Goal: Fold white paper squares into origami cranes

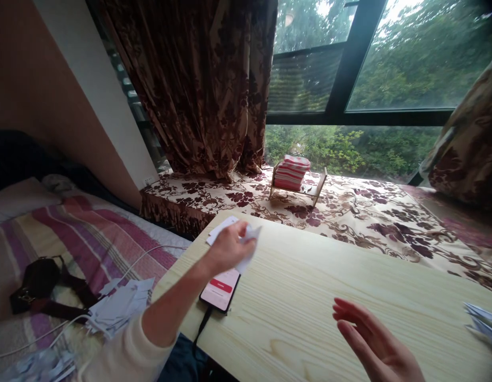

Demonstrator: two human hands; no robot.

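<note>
My left hand (229,246) is closed on a white sheet of paper (252,245), held over the far left part of the pale wooden table (293,286). Beneath and behind it, more white paper (219,229) lies at the table's left edge. A phone (219,291) with a lit pink screen and a red button rests just below this hand, with a black cable attached. Over the table's right half hovers my right hand (375,339), fingers stretched out and slightly curved, thumb apart, holding nothing.
Folded papers (484,321) lie at the table's right edge. A small rack (319,187) with red-and-white striped cloths (292,172) stands on the floral window ledge (365,212). On the bed at left are loose white papers (121,305), a dark bag (41,284) and white cables.
</note>
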